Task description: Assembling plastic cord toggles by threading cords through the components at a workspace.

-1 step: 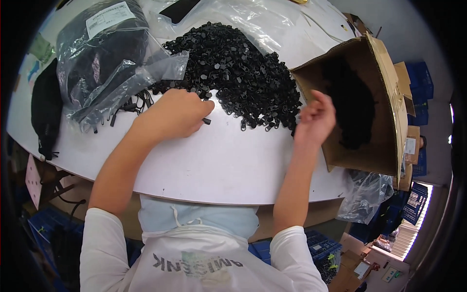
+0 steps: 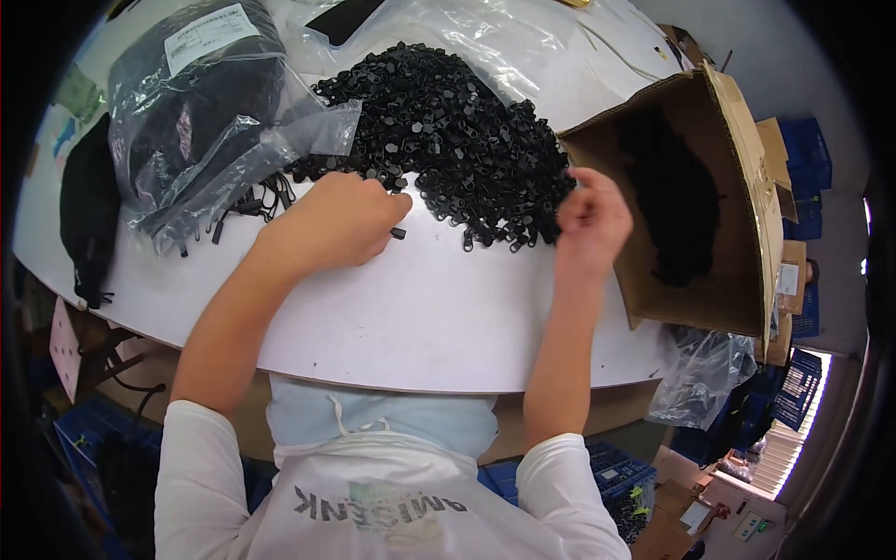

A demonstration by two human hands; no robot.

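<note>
A broad heap of small black zipper sliders (image 2: 457,131) covers the middle of the white table (image 2: 420,317). My left hand (image 2: 350,219) is closed at the heap's near left edge. The dark tip of a zipper pull (image 2: 399,233) sticks out below its fingers; the rest is hidden in the hand. Over the heap's right edge is my right hand (image 2: 595,219), its fingers partly curled and smeared by motion. Whether anything lies in them cannot be made out. Several loose black corded zipper pulls (image 2: 250,203) lie left of my left hand.
A clear plastic bag of black goods (image 2: 201,112) stands at the left, with a black bundle (image 2: 89,215) beside it. On the right, an open cardboard box (image 2: 597,149) lies on its side, a black mass (image 2: 672,205) inside. Crumpled clear plastic (image 2: 700,373) hangs near the table's right edge.
My right hand has moved a little left, from beside the box opening to the heap's edge. The left hand stays in place.
</note>
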